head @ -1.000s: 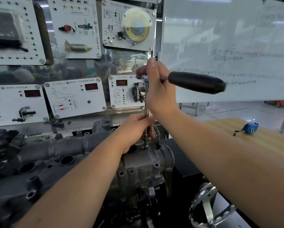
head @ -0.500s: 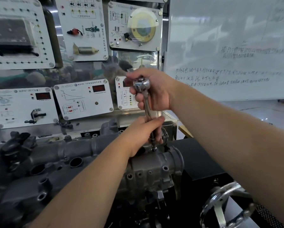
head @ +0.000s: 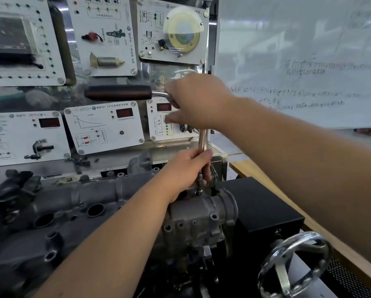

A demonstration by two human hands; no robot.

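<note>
Training panels [head: 104, 127] and a whiteboard [head: 298, 50] form the background; ratchet wrench [head: 118, 92] on an upright extension bar [head: 201, 139] at the right end of the engine casting [head: 197, 214], handle pointing left; right hand [head: 193, 102] curled over the ratchet head, blurred; left hand [head: 186, 168] wrapped round the bar's lower part.

Black ratchet handle [head: 118, 92], grey engine block [head: 98, 194]

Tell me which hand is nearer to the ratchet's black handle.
Right. The right hand grips the ratchet just beside its black handle; the left hand holds the extension bar lower down, near the engine.
</note>
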